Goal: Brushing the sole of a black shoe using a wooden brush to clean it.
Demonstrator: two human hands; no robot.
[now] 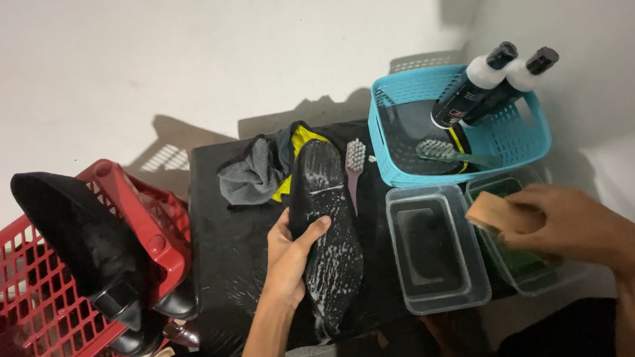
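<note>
While the left hand [292, 253] wraps its fingers around the black shoe [326, 234], sole up and foamy, there's a lot crowded around it: a grey cloth [250, 175] and pink brush [354, 166] right beside the toe, two clear tubs [436, 248] to the right, a blue basket [401, 147] with two bottles [472, 85] behind them, a red basket [25, 280] of black shoes on the left. The shoe lies on the black table [228, 231], lengthwise, toe pointing away. The right hand [569, 222] grips a tan sponge [498, 213] over the far tub
</note>
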